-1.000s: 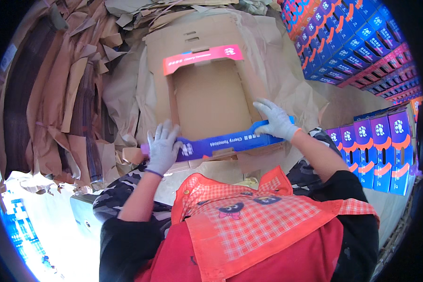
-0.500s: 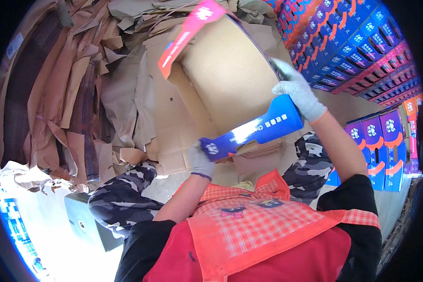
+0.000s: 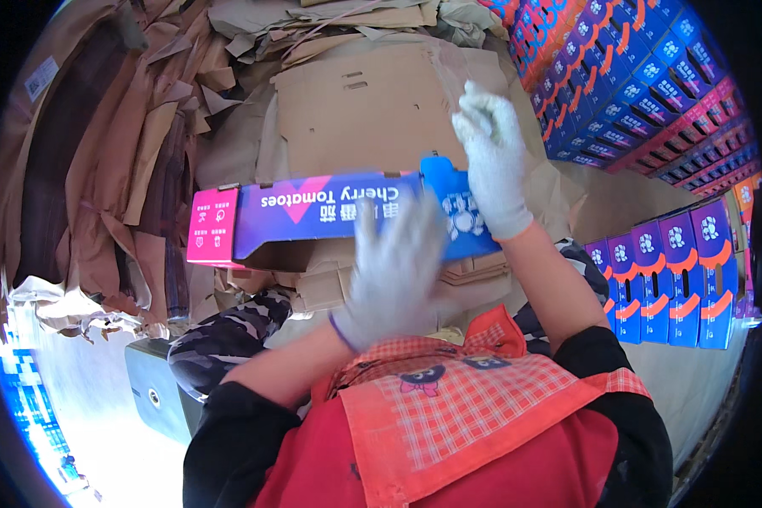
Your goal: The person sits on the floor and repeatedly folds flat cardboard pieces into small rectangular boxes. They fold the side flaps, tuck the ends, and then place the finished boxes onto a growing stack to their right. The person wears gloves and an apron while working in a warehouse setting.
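A printed cardboard tray box hangs or rests in front of me, its purple long side facing up toward me. Its pink end is at the left and its blue end at the right. My left hand, in a pale glove, is smeared by motion in front of the box's near side; its fingers look spread, and I cannot tell whether it touches. My right hand, gloved too, is raised beside the blue end. Its fingers are bent together with nothing visible in them. The box's inside is mostly hidden.
Flattened brown cardboard lies beyond the box. Bundled cardboard sheets stand at the left. Stacked printed boxes rise at the far right, with a row of blue-purple boxes nearer. A grey metal-like case sits beside my left knee.
The box has turned over and come lower, from its open brown inside showing to its purple side showing. Both hands have left their grips; the left moved up and right, the right slightly left.
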A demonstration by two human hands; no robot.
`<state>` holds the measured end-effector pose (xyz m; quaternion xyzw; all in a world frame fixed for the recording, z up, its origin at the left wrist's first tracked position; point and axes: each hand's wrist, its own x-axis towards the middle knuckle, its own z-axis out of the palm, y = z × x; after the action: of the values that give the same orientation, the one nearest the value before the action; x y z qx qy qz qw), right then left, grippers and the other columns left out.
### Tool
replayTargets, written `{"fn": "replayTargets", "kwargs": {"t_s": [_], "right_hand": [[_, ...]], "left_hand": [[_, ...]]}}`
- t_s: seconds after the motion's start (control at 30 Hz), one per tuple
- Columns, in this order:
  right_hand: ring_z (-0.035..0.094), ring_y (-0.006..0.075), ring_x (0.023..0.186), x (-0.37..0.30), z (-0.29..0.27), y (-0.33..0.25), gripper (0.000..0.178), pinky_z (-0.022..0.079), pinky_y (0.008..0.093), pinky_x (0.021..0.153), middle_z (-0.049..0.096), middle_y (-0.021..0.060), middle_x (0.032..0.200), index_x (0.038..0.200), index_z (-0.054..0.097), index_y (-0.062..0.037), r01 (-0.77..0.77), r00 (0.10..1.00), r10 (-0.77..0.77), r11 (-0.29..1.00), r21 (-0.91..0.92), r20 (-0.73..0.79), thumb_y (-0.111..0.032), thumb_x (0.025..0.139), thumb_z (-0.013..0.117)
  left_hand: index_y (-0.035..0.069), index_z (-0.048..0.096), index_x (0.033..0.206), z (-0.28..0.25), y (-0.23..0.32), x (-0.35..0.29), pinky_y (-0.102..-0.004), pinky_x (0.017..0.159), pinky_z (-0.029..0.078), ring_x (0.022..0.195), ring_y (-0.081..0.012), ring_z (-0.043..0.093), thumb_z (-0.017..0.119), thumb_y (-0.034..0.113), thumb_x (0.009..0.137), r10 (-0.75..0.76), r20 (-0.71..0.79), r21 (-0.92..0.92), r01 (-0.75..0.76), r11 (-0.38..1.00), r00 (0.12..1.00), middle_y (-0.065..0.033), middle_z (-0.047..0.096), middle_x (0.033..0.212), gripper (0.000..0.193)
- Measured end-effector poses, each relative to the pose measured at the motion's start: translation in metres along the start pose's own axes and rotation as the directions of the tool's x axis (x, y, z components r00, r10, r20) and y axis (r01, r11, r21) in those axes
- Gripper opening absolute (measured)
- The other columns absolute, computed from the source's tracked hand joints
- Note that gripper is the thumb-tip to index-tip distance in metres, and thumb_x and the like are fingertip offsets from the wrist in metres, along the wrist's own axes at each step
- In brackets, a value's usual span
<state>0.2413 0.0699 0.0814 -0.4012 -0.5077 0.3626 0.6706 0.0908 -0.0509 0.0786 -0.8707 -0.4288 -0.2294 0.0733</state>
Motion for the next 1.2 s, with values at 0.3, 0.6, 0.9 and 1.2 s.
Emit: {"fn": "replayTargets", "kwargs": {"t_s": [0.3,0.6,0.9,1.2], "right_hand": [[0.068,0.0316,0.081,0.019,-0.050,-0.039,0.033,0.053,0.0373,0.071,0.070,0.0138,0.092,0.110,0.066,-0.0087,0.627,0.749,-0.119,0.447,-0.638,0.652,-0.029,0.084,0.068],[0.061,0.0331,0.063,0.047,-0.003,-0.027,0.030,0.043,0.0464,0.060,0.060,0.0111,0.063,0.067,0.056,-0.0078,0.893,0.424,-0.001,0.166,-0.418,0.906,-0.027,0.090,0.056],[0.067,0.0348,0.089,0.031,0.032,-0.016,0.033,0.051,0.0470,0.080,0.070,0.0161,0.087,0.095,0.070,-0.0093,0.413,0.740,0.303,0.500,-0.761,0.600,-0.038,0.088,0.055],[0.064,0.0288,0.104,0.023,0.012,-0.024,0.053,0.051,0.0365,0.088,0.066,0.0180,0.112,0.121,0.060,-0.0045,0.495,0.639,0.080,0.719,-0.489,0.765,-0.018,0.071,0.070]], "left_hand": [[-0.002,0.059,0.105,-0.006,-0.055,0.058,-0.0424,0.095,0.041,0.099,-0.0339,0.058,0.079,0.066,0.050,-0.192,0.209,-0.070,0.211,0.975,0.959,-0.0172,0.060,0.100,0.090],[-0.002,0.060,0.100,0.006,-0.057,0.051,-0.0417,0.093,0.041,0.093,-0.0341,0.059,0.080,0.064,0.048,-0.186,0.122,-0.147,0.203,0.968,0.975,-0.0166,0.060,0.093,0.086],[-0.005,0.044,0.136,0.002,-0.050,0.036,-0.0417,0.107,0.037,0.116,-0.0312,0.056,0.078,0.043,0.072,-0.368,-0.007,-0.603,0.290,0.744,0.930,-0.0199,0.057,0.125,0.087],[-0.001,0.059,0.124,-0.036,-0.079,-0.069,-0.0447,0.096,0.047,0.109,-0.0357,0.060,0.073,0.012,0.075,-0.116,-0.191,-0.308,0.053,0.950,0.975,-0.0189,0.063,0.120,0.052]]}}
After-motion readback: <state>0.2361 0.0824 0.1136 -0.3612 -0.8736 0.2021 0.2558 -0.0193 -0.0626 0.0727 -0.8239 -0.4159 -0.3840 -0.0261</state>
